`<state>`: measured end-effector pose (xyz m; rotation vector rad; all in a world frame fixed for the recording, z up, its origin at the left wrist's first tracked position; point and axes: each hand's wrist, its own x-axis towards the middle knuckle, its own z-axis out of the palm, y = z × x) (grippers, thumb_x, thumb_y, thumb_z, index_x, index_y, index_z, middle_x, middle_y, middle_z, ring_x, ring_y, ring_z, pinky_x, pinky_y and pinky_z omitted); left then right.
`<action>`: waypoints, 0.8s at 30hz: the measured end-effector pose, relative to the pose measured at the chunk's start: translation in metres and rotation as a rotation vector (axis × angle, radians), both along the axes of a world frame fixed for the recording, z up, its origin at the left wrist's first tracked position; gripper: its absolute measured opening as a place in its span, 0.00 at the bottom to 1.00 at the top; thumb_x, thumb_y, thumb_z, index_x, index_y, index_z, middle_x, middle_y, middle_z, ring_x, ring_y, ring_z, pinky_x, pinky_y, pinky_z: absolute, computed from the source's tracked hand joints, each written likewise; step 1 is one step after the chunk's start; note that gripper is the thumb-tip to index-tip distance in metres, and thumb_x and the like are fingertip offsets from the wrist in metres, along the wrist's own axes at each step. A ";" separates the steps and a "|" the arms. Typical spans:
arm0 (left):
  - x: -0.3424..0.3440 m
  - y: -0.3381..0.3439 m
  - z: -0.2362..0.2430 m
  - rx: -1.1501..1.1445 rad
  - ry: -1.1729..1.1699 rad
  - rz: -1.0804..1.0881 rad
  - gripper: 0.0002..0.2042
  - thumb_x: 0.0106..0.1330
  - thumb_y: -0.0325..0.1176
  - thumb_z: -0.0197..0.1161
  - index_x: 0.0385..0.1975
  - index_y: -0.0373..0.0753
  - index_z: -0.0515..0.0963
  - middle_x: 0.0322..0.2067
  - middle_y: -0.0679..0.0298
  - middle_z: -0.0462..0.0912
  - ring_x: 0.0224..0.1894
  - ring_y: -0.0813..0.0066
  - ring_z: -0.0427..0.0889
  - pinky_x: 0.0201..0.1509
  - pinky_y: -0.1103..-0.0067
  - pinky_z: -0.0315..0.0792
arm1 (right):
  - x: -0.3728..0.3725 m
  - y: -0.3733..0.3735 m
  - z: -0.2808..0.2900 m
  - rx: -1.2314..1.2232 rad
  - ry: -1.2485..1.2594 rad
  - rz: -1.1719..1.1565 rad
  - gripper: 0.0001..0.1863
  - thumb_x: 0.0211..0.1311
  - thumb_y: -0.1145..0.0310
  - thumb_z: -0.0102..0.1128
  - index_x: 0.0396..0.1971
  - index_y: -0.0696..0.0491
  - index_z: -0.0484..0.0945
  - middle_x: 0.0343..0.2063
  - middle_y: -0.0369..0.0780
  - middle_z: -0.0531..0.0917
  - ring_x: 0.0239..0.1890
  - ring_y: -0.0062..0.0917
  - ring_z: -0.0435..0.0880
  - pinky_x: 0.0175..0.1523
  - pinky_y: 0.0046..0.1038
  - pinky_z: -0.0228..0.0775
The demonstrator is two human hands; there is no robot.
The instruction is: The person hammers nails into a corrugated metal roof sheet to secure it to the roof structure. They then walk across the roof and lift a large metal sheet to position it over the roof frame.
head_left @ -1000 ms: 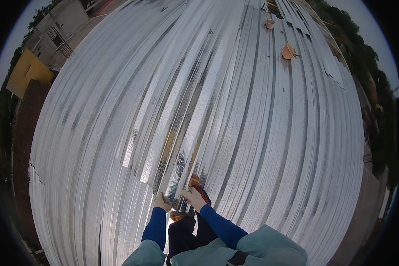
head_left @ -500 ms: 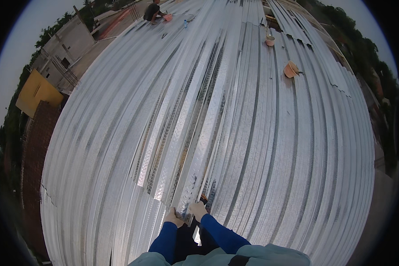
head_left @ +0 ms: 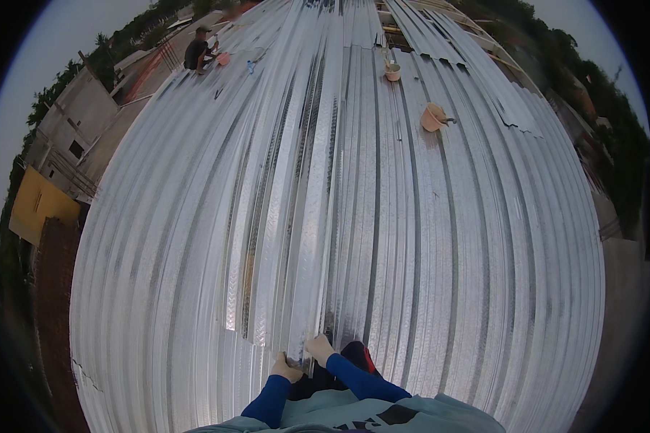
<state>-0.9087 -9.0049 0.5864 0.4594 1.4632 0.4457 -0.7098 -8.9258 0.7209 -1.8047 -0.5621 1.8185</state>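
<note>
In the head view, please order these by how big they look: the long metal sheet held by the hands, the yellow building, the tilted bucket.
1. Metal sheet, by far largest.
2. Yellow building.
3. Tilted bucket.
Distance from the camera differs, so true sizes stay unsure.

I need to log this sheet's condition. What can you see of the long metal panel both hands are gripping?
The metal panel is a long, shiny silver ribbed sheet, embossed along its strips. It lies flat on other corrugated sheets, running away from the person. The left hand and right hand grip its near end. No dents are discernible.
</note>
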 end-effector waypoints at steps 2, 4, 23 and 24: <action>0.019 0.040 0.001 0.039 0.321 -0.458 0.22 0.77 0.48 0.53 0.53 0.31 0.70 0.35 0.68 0.74 0.37 0.73 0.75 0.52 0.77 0.76 | 0.016 0.020 -0.020 0.024 -0.047 0.041 0.15 0.56 0.75 0.53 0.38 0.69 0.81 0.34 0.54 0.87 0.36 0.39 0.87 0.40 0.35 0.75; 0.033 0.067 0.024 -0.015 0.694 -0.914 0.23 0.80 0.48 0.49 0.52 0.28 0.72 0.26 0.69 0.68 0.29 0.77 0.68 0.47 0.80 0.76 | 0.034 0.052 -0.011 0.031 -0.040 0.131 0.14 0.57 0.73 0.53 0.33 0.70 0.80 0.28 0.54 0.85 0.32 0.43 0.87 0.35 0.38 0.75; 0.284 0.242 0.049 -0.153 0.208 0.567 0.14 0.77 0.42 0.59 0.29 0.41 0.72 0.21 0.68 0.70 0.24 0.77 0.76 0.25 0.78 0.71 | 0.206 0.185 -0.221 0.639 -0.256 0.264 0.04 0.48 0.79 0.66 0.24 0.55 0.87 0.25 0.47 0.87 0.34 0.41 0.90 0.39 0.40 0.78; 0.291 0.252 0.045 -0.427 -0.278 1.164 0.15 0.79 0.42 0.58 0.28 0.43 0.71 0.20 0.69 0.68 0.23 0.79 0.74 0.24 0.79 0.70 | 0.207 0.187 -0.225 0.639 -0.247 0.291 0.05 0.48 0.80 0.65 0.25 0.55 0.87 0.25 0.48 0.87 0.34 0.41 0.90 0.39 0.40 0.78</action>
